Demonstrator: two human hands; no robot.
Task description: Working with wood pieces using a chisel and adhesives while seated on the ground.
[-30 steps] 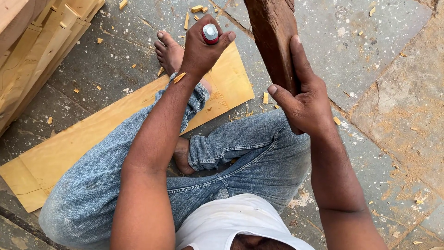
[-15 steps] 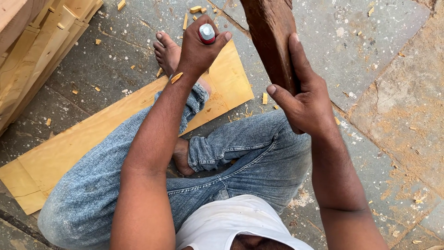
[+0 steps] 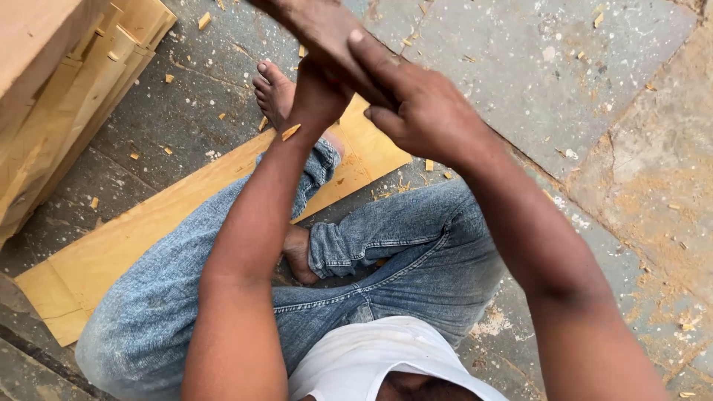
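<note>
Moved since the earlier frame: both hands and the dark brown wooden block (image 3: 312,22) have swung up and left, toward the upper frame edge; the silver-capped tool is no longer in view.

Right hand (image 3: 423,111): fingers wrapped over the block, clasping it, probably to steady it upright.

Left hand (image 3: 319,93): raised just beside the block, mostly hidden behind the right hand; whether it grips anything cannot be told.

Pale plywood sheet (image 3: 134,230): flat on the grey stone floor (image 3: 594,96), under the legs in blue jeans (image 3: 401,245), likely as a seat or work mat.

Light wood chips (image 3: 290,132): scattered about; one on the left wrist.

Stacked pale timber (image 3: 59,96): upper left.
</note>
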